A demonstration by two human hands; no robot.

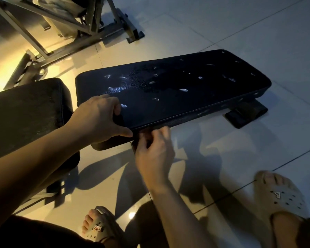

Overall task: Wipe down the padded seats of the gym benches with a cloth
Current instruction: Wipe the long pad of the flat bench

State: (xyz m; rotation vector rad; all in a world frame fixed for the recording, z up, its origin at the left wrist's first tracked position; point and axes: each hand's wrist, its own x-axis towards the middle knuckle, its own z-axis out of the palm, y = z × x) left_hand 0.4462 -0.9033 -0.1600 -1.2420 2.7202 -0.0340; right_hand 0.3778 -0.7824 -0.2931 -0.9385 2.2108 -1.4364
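Looking down from my remote seat, I see a pale tiled floor [258, 33]. The largest thing on it is the long bench pad [195, 97], black, lying low and flat in the middle of the view. Its long axis goes from the near-left end, where the hands are, away toward 2 o'clock. The far end sits over a dark foot [245, 113] at about 3 o'clock. A second pad [25, 113], also dark, is just beside the near end at 9 o'clock, with a narrow gap between the two. A metal frame [64, 20] stands further off at 11 o'clock. The hands are apart but near each other, both at the near end of the long pad. The left hand [98, 117] grips the pad near its front corner, with fingers curled on the top surface and the thumb [123, 134] pressed along the front edge. The right hand [154, 153] is just below this front edge, with fingers curled and blurred, and I cannot tell if it pinches something or only touches the underside. I do not see a cloth plainly anywhere. The top of the pad carries many small white flecks [183, 90], spread from the left hand out toward 2 o'clock. I judge that the wipe must run along this axis, away from the person. The left hand is nearer to the top surface, so the right hand would have to come up over the edge first. The person's sandals [283, 197] are at 5 and 7 o'clock.
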